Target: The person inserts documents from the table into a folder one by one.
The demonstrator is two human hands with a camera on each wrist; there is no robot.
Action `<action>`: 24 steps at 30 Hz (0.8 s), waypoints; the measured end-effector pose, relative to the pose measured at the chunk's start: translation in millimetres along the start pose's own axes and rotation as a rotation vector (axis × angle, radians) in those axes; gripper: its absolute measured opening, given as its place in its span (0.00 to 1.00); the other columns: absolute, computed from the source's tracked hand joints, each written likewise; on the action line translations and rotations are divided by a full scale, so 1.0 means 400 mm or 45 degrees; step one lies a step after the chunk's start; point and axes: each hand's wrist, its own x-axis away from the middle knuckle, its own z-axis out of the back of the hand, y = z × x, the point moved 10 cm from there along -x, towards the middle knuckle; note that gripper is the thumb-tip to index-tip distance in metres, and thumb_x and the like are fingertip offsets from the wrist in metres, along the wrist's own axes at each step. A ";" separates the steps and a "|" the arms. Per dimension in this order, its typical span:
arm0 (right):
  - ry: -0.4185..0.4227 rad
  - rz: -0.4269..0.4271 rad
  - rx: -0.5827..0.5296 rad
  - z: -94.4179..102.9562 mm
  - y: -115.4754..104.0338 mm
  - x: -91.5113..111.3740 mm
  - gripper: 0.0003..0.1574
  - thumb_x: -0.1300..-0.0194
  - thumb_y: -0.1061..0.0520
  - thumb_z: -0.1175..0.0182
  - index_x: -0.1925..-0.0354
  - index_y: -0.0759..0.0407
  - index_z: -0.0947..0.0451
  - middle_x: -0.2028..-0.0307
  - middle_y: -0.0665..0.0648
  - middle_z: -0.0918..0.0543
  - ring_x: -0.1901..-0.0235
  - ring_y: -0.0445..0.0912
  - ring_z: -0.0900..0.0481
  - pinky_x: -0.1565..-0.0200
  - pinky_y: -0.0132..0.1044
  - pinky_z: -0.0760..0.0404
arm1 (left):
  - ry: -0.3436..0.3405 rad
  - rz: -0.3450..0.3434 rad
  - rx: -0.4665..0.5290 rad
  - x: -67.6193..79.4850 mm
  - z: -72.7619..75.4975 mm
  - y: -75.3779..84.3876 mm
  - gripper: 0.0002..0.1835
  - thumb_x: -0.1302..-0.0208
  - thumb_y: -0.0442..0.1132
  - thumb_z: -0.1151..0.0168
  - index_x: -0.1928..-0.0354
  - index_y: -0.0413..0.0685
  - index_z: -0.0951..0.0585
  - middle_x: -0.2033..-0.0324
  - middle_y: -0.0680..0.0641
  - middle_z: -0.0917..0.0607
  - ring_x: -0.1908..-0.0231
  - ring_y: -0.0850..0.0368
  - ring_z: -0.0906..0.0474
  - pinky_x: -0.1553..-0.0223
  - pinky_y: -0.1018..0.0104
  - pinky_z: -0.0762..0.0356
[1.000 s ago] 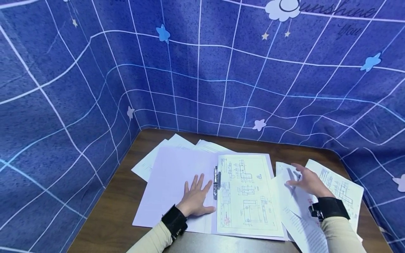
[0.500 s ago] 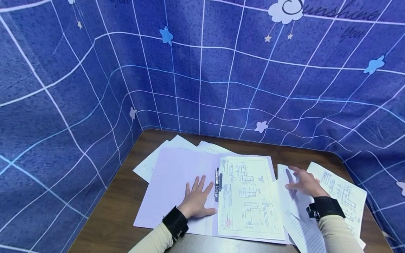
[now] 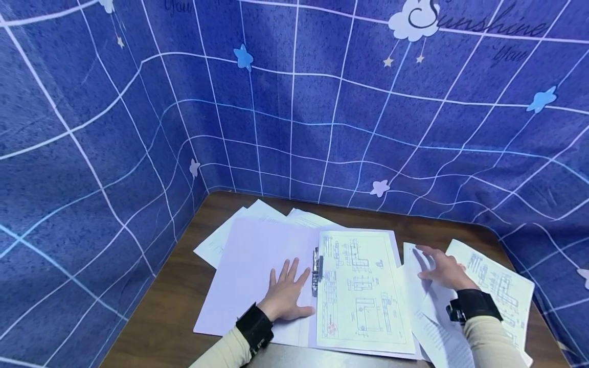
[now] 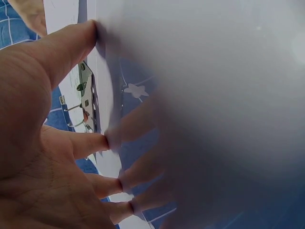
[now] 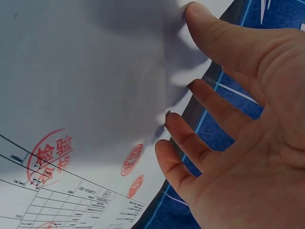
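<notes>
An open pale lilac folder (image 3: 248, 255) lies on the table. My left hand (image 3: 286, 296) rests on its left cover with fingers spread; in the left wrist view, the fingertips touch the glossy surface. Beside the thumb and index finger is the folder's metal clip (image 4: 86, 98). A technical drawing (image 3: 372, 312) lies on the folder's right side. My right hand (image 3: 446, 269) hovers over or touches the loose papers (image 3: 411, 266) to the right, its fingers loosely bent. In the right wrist view, its fingertips meet a white sheet (image 5: 95, 86) with red stamps; nothing is pinched.
Several loose sheets (image 3: 213, 240) stick out behind the folder at the upper left. Another drawing sheet (image 3: 501, 286) lies beyond the right hand near the right edge. A blue patterned curtain (image 3: 313, 112) encloses the back and sides of the brown wooden table (image 3: 156, 312).
My right hand has shifted slightly left over the loose papers. The left hand stays on the folder cover. The head view has tilted a little.
</notes>
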 end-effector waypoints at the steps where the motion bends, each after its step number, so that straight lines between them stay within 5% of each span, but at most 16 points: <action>1: 0.008 0.010 0.007 -0.003 0.000 0.002 0.50 0.48 0.57 0.21 0.30 0.61 0.31 0.37 0.79 0.28 0.44 0.83 0.32 0.55 0.72 0.34 | -0.001 -0.001 0.004 0.001 -0.002 0.000 0.55 0.45 0.68 0.29 0.21 0.50 0.37 0.20 0.34 0.51 0.21 0.32 0.60 0.29 0.25 0.60; 9: 0.081 0.093 0.014 -0.006 -0.012 0.005 0.44 0.52 0.63 0.21 0.36 0.63 0.25 0.42 0.83 0.30 0.50 0.81 0.32 0.56 0.72 0.28 | 0.005 0.004 -0.008 -0.001 -0.005 0.000 0.55 0.46 0.68 0.29 0.21 0.51 0.37 0.20 0.35 0.51 0.21 0.33 0.59 0.29 0.26 0.60; 18: 0.014 -0.056 0.020 -0.001 0.020 -0.007 0.53 0.49 0.59 0.21 0.30 0.61 0.37 0.52 0.77 0.24 0.52 0.77 0.27 0.57 0.72 0.30 | 0.018 -0.004 -0.007 -0.001 0.000 0.002 0.55 0.46 0.68 0.29 0.21 0.51 0.37 0.20 0.35 0.51 0.21 0.33 0.59 0.29 0.25 0.59; 24: 0.082 -0.031 0.006 0.028 0.034 0.001 0.25 0.41 0.65 0.31 0.46 0.69 0.23 0.66 0.65 0.17 0.63 0.65 0.19 0.62 0.64 0.26 | 0.016 -0.011 0.003 -0.001 0.003 0.004 0.55 0.45 0.67 0.28 0.21 0.49 0.37 0.20 0.34 0.50 0.21 0.32 0.59 0.29 0.25 0.59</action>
